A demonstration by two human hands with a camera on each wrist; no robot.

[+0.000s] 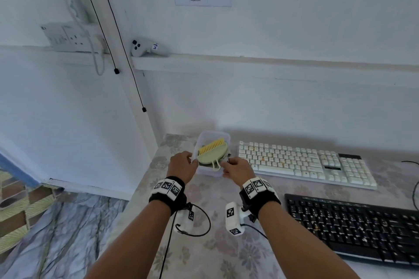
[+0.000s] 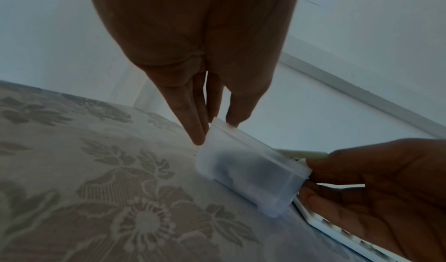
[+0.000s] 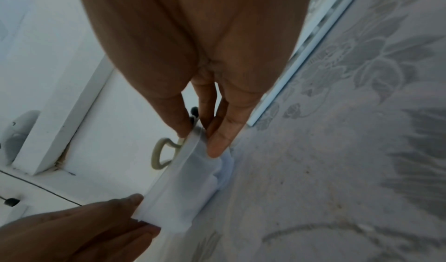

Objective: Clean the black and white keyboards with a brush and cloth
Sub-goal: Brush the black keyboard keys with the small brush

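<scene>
A translucent plastic container (image 1: 223,137) stands on the table left of the white keyboard (image 1: 303,163). In it lies a pale green brush (image 1: 213,154) with yellow bristles, on top of something dark that may be the cloth. My left hand (image 1: 190,161) pinches the container's left rim (image 2: 224,127), thumb inside and fingers outside. My right hand (image 1: 226,166) pinches its right near rim (image 3: 193,138), beside the brush's hanging loop (image 3: 160,155). The black keyboard (image 1: 353,226) lies nearer me on the right, with crumbs on its keys.
The flowered tablecloth (image 1: 204,244) ends at the table's left edge close to the container; floor lies beyond. A wall ledge holds a grey controller (image 1: 145,48) and a power strip (image 1: 72,36). Two black cords (image 1: 127,52) hang down at the left.
</scene>
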